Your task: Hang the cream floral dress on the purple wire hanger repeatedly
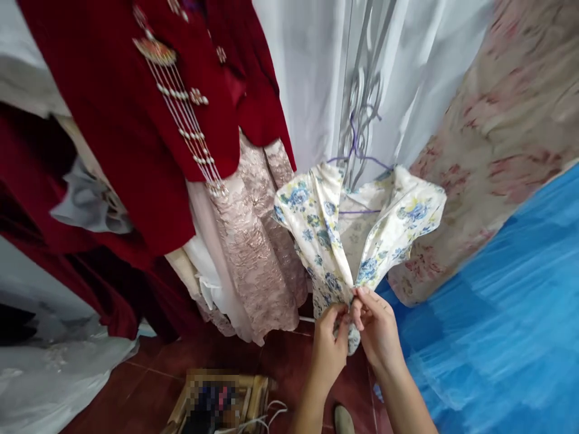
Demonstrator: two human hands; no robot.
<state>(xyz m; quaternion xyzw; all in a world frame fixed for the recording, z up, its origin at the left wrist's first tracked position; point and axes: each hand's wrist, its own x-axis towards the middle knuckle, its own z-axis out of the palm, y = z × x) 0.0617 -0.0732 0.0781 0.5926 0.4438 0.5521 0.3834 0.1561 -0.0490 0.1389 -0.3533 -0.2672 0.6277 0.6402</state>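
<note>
A white dress with blue and yellow flowers (pixel 328 235) hangs on a purple wire hanger (pixel 355 154), its front neckline open in a deep V. Where the V comes together, my right hand (pixel 377 322) pinches the fabric edge between thumb and fingers. Just left of it and a little lower, my left hand (pixel 329 337) is closed on the front edge of the same garment. The two hands nearly touch. The garment's lower part is partly hidden behind my hands, so any fastener there cannot be made out.
A dark red jacket (pixel 176 132) with beaded tassels and a pink brocade skirt (pixel 253 265) hang at left. White curtains (pixel 307 78) are behind. Blue tulle (pixel 506 301) and a floral fabric (pixel 493 132) fill the right. On the tiled floor stands a wooden-framed object (pixel 257 395), partly blurred.
</note>
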